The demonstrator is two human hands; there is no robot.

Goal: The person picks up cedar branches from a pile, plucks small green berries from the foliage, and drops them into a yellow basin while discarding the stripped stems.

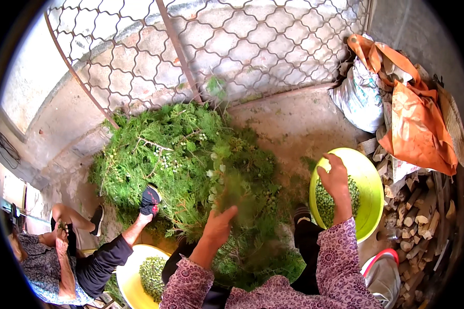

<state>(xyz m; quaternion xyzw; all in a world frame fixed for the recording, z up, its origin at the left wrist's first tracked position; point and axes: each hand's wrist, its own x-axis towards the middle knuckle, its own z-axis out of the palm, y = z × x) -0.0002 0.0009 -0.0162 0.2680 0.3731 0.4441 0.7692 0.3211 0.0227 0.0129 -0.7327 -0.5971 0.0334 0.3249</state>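
My left hand (217,226) is closed round a leafy conifer sprig (231,193), which is smeared by motion and stands up from the fist. Beneath it spreads a large heap of feathery green conifer branches (154,149) dotted with small pale-green cones. Over the left part of a yellow-green basin (372,198), my right hand (336,177) has its fingers apart, and I see nothing in them. Many small green cones (325,203) lie in that basin below the hand.
At the left sits another person (51,262) with hands together near a yellow basin (126,273) of green cones. A metal lattice (263,46) leans behind the heap. On the right are stacked firewood (420,211), a white sack (361,98) and orange sacking (417,129).
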